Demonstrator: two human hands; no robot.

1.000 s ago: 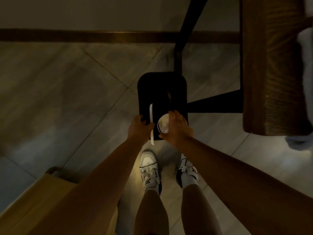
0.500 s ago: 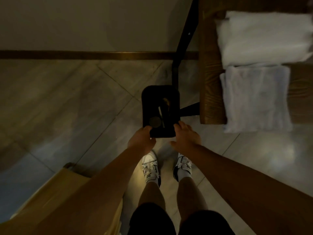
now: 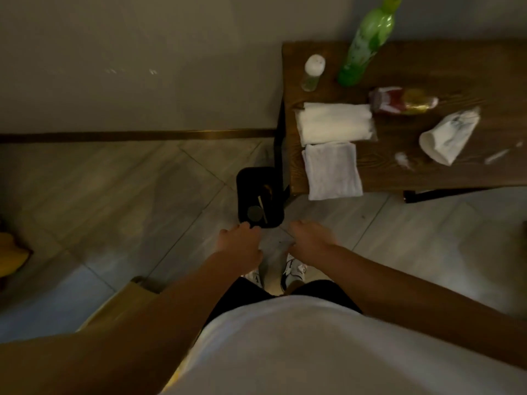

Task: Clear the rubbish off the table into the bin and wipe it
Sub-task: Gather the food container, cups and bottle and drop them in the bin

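Dim, soft, wide-angle view; edges bend, floor faintly glares at right.

Dark wooden table [image 3: 427, 172] with two folded cloths [image 3: 333, 146], green bottle [image 3: 368, 41], small jar [image 3: 313, 72], wrappers [image 3: 405, 100].

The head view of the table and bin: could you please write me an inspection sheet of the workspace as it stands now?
Surface: wooden table, white crumbs or specks on it, not yet wiped.
Job's things: black bin on the floor by the table's corner, holding a round lid and a stick; crumpled paper cup and snack wrapper lie on the table; two folded cloths at its near-left corner.
Clutter: green bottle and small capped bottle, both upright.
Hands: left hand and right hand empty, above the floor just short of the bin.
Cables: nothing seen.
Surroundings: tiled floor, plain wall, dim light.
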